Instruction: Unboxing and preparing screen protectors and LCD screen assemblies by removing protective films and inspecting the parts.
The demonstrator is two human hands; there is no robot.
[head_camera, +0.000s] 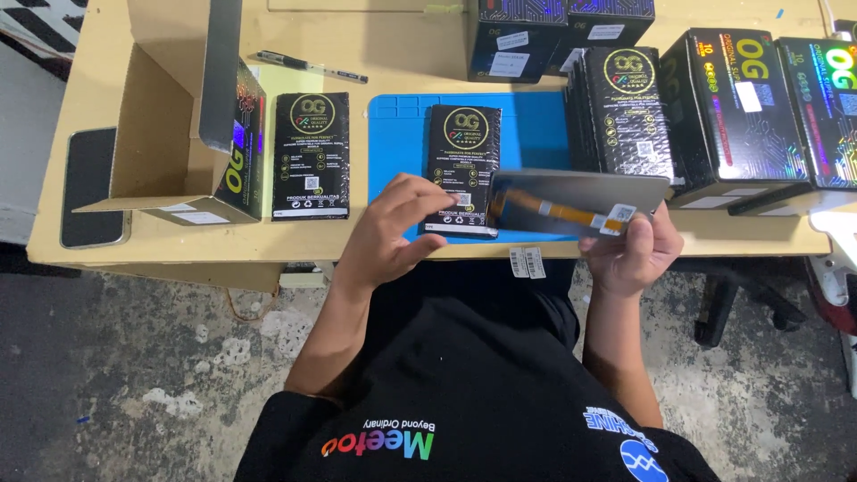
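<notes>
Over the table edge [268, 254], right hand [636, 254] grips a grey panel [580, 196]; left hand [393, 234], loosely open, touches a black packet [461, 156].

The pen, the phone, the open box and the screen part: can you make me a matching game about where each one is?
Things:
1. pen
2. phone
3. open box
4. screen part

Places:
A. in the right hand
B. far side of the table, above a black packet
C. flat at the table's left end
D. between the phone and a black packet

Pairs: 1-B, 2-C, 3-D, 4-A
</notes>
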